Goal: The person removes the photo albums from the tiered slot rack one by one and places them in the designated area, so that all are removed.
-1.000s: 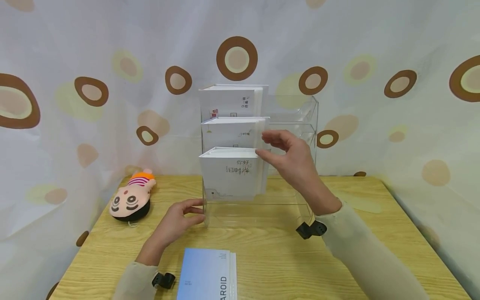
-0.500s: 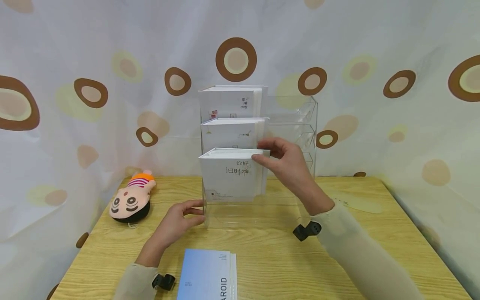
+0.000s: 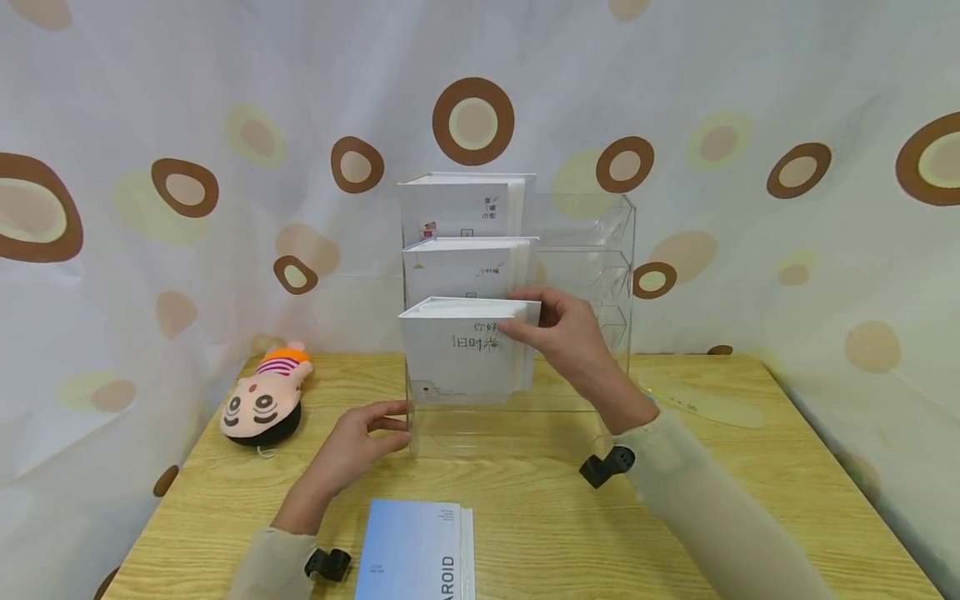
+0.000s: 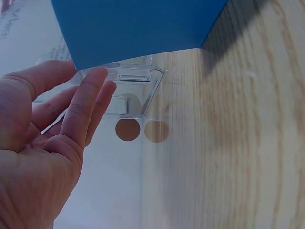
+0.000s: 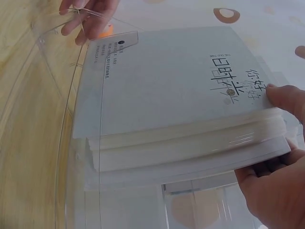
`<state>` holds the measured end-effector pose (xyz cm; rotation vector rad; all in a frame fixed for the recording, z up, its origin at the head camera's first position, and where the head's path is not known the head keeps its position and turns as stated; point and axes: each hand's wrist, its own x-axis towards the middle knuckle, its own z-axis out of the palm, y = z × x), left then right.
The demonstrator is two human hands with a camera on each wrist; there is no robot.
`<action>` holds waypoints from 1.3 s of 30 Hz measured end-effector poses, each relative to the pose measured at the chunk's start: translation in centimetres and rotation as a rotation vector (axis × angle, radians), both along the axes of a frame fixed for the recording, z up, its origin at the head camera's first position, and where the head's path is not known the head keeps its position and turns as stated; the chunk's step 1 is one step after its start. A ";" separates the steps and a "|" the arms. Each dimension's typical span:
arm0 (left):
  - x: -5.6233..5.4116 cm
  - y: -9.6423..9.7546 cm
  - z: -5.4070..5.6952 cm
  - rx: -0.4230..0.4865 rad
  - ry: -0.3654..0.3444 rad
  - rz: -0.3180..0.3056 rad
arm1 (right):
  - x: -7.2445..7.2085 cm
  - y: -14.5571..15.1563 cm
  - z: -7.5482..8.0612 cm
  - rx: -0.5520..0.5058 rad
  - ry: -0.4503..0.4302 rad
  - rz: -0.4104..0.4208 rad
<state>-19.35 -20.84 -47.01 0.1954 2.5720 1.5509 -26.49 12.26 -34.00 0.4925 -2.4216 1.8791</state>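
Three white photo albums stand in tiers in a clear acrylic rack (image 3: 510,433). My right hand (image 3: 573,342) pinches the front photo album (image 3: 457,358) at its upper right edge. In the right wrist view, the thumb (image 5: 286,99) lies on its lettered cover and the fingers are behind it. Behind it stand the middle album (image 3: 457,271) and the back album (image 3: 457,204). My left hand (image 3: 356,446) touches the rack's lower left side with its fingers (image 4: 86,105) extended. A blue-covered album (image 3: 412,550) lies on the table in front.
A plush doll (image 3: 262,396) lies at the left on the wooden table (image 3: 570,533). A pale, flat, translucent piece (image 3: 708,404) lies to the right of the rack. A patterned curtain (image 3: 750,267) hangs behind the table.
My right hand has moved left and down onto the front album, its thumb now on the cover and its fingers behind. The left hand stays at the rack's side.
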 end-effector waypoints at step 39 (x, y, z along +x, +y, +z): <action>0.0 0.2 0.2 0.033 -0.012 0.008 | -0.1 -0.8 -0.9 -0.113 0.023 -0.018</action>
